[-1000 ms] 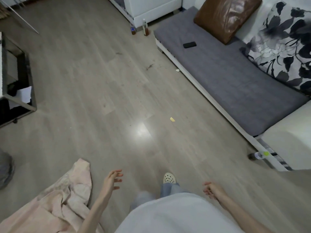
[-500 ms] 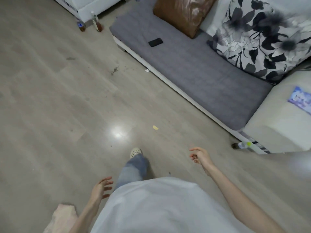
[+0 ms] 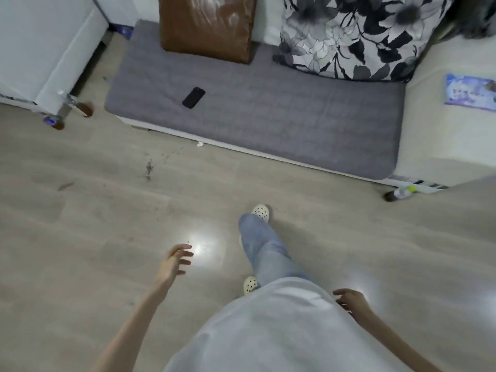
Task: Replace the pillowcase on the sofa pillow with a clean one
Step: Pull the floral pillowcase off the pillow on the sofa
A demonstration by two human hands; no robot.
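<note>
Sofa seat: our landmark, ahead of us across the floor.
Floral pillow: propped at the seat's back right; long axis hard to judge.
Left hand: fingers loose, we hold nothing.
Right hand: relaxed, empty; our likely nearer side to that pillow.
Brown pillow: back left of the seat.

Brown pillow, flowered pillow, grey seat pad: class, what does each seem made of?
Brown pillow: probably satin or faux leather, since it shines in patches. Flowered pillow: matte printed cloth, likely cotton. Grey seat pad: dull quilted fabric with faint stitch lines.
</note>
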